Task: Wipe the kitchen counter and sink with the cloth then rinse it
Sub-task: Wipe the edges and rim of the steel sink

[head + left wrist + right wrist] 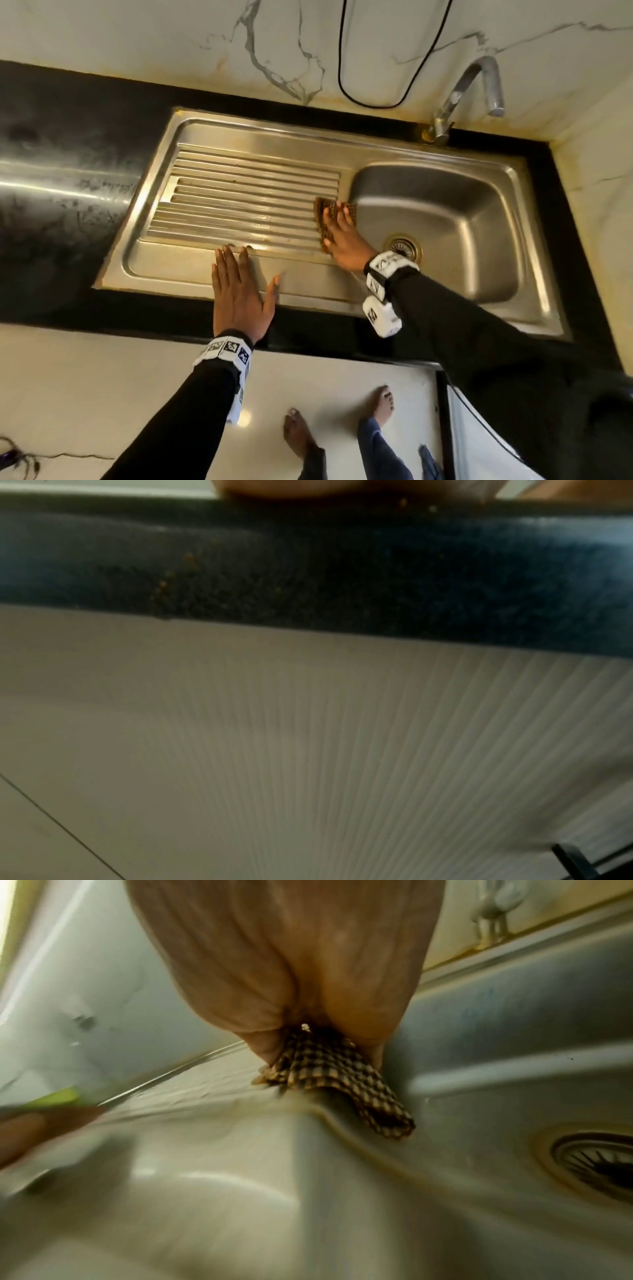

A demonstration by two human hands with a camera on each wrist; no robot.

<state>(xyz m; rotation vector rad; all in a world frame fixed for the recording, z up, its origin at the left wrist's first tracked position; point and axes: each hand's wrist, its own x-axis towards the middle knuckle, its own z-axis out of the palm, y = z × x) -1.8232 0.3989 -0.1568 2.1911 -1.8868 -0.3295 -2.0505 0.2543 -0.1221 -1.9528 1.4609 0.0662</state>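
A brown checked cloth [320, 210] lies on the ridge between the ribbed drainboard [246, 198] and the basin [445, 212] of the steel sink. My right hand [339, 226] presses flat on it with its fingers straight. In the right wrist view the cloth [342, 1074] sticks out from under the palm [308, 974] and one corner droops into the basin. My left hand [239, 287] rests flat, fingers spread, on the sink's front rim and holds nothing. The black counter [68, 137] stretches away to the left.
A chrome faucet [462, 89] stands behind the basin at the right, with no water running. The drain strainer [403, 247] sits just right of my right wrist. A black cable [342, 68] hangs on the marble wall. The left wrist view shows the counter's dark edge [308, 574].
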